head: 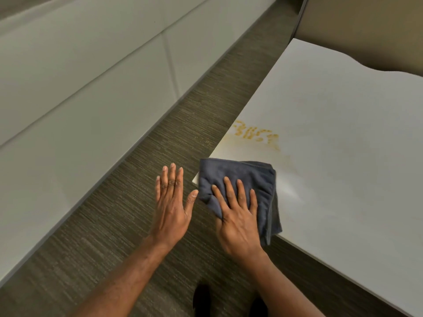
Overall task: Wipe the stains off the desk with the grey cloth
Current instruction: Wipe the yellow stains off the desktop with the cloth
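The cloth [240, 179] was a dark slate grey, plain and unpatterned, against the white desk [343, 133]. The stains [254, 133] were mustard-yellow blotches with a paler yellow smear around them. The floor [160, 179] was brownish grey with fine streaks, the wall panels [91, 76] off-white

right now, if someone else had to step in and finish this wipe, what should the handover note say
Right hand: flat, palm down on the folded grey cloth, pressing it onto the near corner of the desk. Part of the cloth hangs over the desk edge.
Left hand: open, empty, held out over the floor just off the desk corner, touching nothing.
Stains: a patch of yellow-orange marks near the desk's left edge, beyond the cloth and apart from it, with a fainter yellowish smear trailing toward the cloth.
Done: cloth is on the desk under the hand.
Left: push the cloth forward over the stains and wipe until the surface is white.
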